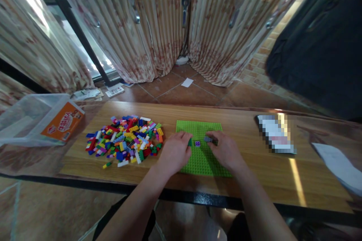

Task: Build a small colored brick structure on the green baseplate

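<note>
Likely brick placing; left hand (175,151) grip pinches green brick (190,142), 9 o'clock of purple brick (197,144); right hand (227,152) pinches grey piece (208,139), 3 o'clock; seating should need stud alignment.

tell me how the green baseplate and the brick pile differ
The green baseplate is one flat, four-sided sheet, while the brick pile is a loose heap of many small pieces. The green baseplate is a single colour; the brick pile mixes red, blue, yellow, white and more. Both lie on the wooden table.
</note>
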A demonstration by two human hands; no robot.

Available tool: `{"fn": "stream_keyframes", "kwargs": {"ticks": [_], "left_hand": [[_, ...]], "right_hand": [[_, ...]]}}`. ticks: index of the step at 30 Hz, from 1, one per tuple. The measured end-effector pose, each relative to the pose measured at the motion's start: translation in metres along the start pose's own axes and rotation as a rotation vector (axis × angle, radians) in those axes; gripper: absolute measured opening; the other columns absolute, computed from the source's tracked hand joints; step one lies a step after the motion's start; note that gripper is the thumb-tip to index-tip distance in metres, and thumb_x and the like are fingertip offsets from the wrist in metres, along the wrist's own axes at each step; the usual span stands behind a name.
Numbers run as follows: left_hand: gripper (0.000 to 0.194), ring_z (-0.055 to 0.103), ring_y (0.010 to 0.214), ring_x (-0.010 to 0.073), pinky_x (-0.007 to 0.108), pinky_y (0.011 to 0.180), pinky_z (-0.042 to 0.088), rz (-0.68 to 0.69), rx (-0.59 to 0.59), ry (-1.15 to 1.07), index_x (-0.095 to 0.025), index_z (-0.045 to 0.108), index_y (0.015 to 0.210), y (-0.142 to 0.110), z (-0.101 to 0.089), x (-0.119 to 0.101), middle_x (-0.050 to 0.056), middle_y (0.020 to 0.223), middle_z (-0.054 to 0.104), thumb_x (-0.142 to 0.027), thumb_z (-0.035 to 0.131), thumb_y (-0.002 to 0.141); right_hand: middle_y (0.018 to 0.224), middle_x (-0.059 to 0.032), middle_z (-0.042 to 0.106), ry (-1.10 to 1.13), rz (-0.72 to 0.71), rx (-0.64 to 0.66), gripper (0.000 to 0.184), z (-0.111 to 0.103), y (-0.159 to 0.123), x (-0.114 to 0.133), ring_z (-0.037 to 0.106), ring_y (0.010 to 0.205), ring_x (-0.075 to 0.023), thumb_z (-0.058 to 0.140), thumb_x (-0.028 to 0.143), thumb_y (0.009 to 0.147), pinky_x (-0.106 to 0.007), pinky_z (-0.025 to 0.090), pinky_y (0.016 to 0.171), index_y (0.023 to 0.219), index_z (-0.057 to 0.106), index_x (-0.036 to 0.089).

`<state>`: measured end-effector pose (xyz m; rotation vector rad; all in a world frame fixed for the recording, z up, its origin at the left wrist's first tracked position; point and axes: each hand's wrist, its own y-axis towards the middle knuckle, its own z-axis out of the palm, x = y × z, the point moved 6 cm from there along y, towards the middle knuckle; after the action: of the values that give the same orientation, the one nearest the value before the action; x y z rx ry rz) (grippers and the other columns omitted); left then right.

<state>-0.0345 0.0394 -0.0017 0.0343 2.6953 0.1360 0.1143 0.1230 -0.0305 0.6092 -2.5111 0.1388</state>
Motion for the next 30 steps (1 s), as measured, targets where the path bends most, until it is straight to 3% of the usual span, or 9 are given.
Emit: {"fn": "stream_keyframes", "kwargs": {"ticks": [4,11,16,19,25,30], "left_hand": [[0.042,0.061,0.108,0.0256,0.043,0.099,0.049,0.016,0.059,-0.022,-0.013,0.061,0.118,0.007,0.012,-0.003,0.011,0.115,0.067,-0.002,0.047,0.080],[0.062,0.054,0.119,0.0253,0.043,0.108,0.044,-0.022,0.009,-0.128,-0.011,0.046,0.137,0.004,0.018,0.004,0.014,0.129,0.059,-0.002,0.051,0.076],[0.055,0.053,0.117,0.0287,0.046,0.104,0.045,-0.076,-0.032,-0.107,-0.011,0.048,0.135,0.005,0.026,0.005,0.015,0.124,0.059,-0.019,0.061,0.083],[0.045,0.055,0.114,0.0274,0.045,0.102,0.046,-0.092,-0.038,-0.092,-0.011,0.052,0.131,0.007,0.028,0.006,0.014,0.119,0.061,-0.015,0.056,0.086],[0.041,0.057,0.111,0.0249,0.042,0.099,0.048,-0.079,-0.043,-0.103,-0.012,0.055,0.126,0.009,0.024,0.007,0.012,0.115,0.063,-0.008,0.052,0.085],[0.040,0.058,0.111,0.0252,0.043,0.098,0.049,-0.056,-0.055,-0.093,-0.014,0.057,0.124,0.009,0.022,0.008,0.011,0.114,0.065,-0.007,0.050,0.085]], "right_hand": [[0.106,-0.0109,0.070,-0.037,-0.013,-0.001,0.026,0.000,0.001,0.002,0.065,0.096,-0.0228,0.061,0.008,0.080,-0.037,0.049,0.091,0.103,0.071,0.015],[0.103,-0.0104,0.068,-0.023,-0.049,-0.017,0.025,-0.002,0.001,0.005,0.063,0.094,-0.0224,0.059,0.006,0.079,-0.038,0.049,0.091,0.098,0.072,0.016],[0.116,-0.0108,0.063,0.032,-0.183,-0.057,0.031,-0.003,-0.005,0.019,0.056,0.109,-0.0239,0.062,0.010,0.079,-0.040,0.046,0.099,0.107,0.071,0.018],[0.118,-0.0111,0.061,0.003,-0.250,-0.006,0.026,0.004,-0.009,0.027,0.052,0.113,-0.0258,0.064,0.015,0.080,-0.041,0.044,0.100,0.105,0.072,0.019],[0.115,-0.0099,0.062,-0.049,-0.239,0.008,0.013,0.011,-0.006,0.031,0.051,0.110,-0.0261,0.064,0.019,0.084,-0.041,0.044,0.097,0.092,0.074,0.021],[0.114,-0.0111,0.063,-0.044,-0.292,-0.011,0.024,0.007,-0.006,0.033,0.052,0.109,-0.0257,0.051,0.023,0.093,-0.043,0.043,0.096,0.088,0.075,0.020]]}}
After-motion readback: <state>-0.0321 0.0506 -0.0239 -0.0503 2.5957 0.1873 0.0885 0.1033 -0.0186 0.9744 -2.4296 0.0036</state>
